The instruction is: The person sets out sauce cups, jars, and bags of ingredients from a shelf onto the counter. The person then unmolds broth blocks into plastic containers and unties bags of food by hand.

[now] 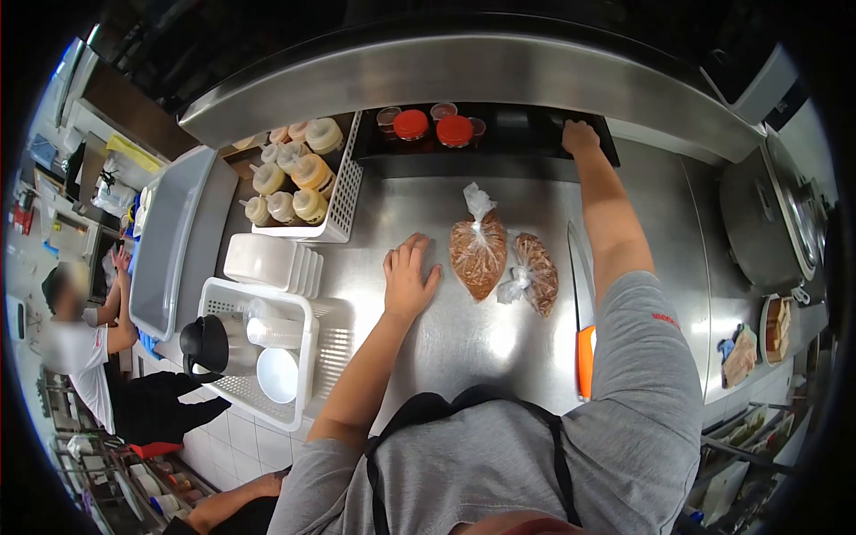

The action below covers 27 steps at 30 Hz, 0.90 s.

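Note:
My left hand (409, 276) lies on the steel worktop with its fingers apart and nothing in them. My right hand (580, 137) reaches to the right end of a black shelf (412, 165), its fingers curled; whatever they hold, if anything, is hidden. Between my arms lie two knotted clear plastic bags of brown, dry-looking food: a larger bag (478, 254) and a smaller bag (540, 276) touching or almost touching it. Beside my right arm rests a long knife with an orange handle (585, 361), its blade pointing away from me.
Red-lidded jars (411, 125) and small clear cups stand on the shelf. Leftward are a white basket of squeeze bottles (341, 201), stacked white containers (267, 260), a white basket (308, 357) with a black-topped jug, and a grey tub (169, 250). A big pot (758, 214) stands right. A co-worker (89, 357) works far left.

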Each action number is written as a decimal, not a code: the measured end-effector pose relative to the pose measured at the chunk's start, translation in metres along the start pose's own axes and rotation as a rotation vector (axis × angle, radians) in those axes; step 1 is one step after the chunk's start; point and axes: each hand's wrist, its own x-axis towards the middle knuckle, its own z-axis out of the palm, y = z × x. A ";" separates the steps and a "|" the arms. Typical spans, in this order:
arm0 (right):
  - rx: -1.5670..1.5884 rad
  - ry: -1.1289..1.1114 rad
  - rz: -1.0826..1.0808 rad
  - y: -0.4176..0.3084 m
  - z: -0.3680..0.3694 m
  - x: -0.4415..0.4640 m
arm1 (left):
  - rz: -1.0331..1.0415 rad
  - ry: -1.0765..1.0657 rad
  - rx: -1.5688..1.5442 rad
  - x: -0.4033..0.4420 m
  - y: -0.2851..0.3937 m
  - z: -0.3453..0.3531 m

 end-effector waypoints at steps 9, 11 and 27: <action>0.058 -0.157 -0.262 -0.059 -0.069 -0.038 | -0.012 0.010 0.006 0.000 0.000 0.001; 0.454 -0.142 -0.508 -0.093 -0.065 -0.042 | -0.010 0.008 0.009 0.001 0.001 0.001; 0.644 -0.108 -0.524 -0.154 -0.048 -0.068 | -0.003 0.022 0.015 -0.001 -0.003 0.002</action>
